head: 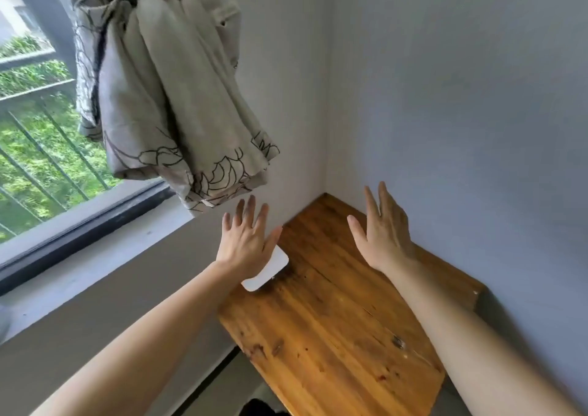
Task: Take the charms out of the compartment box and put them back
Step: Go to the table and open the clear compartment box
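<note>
A white, flat, round-cornered box (270,272) lies on the left edge of a wooden table (334,320); its lid is down and no charms show. My left hand (246,240) hovers over the box's far end with fingers spread, hiding part of it. My right hand (383,231) is raised above the table's far right part, palm forward, fingers apart and holding nothing.
The table sits in a corner between two pale walls. A tied-up patterned curtain (165,97) hangs just above and left of my left hand. A window sill (95,250) and barred window run along the left.
</note>
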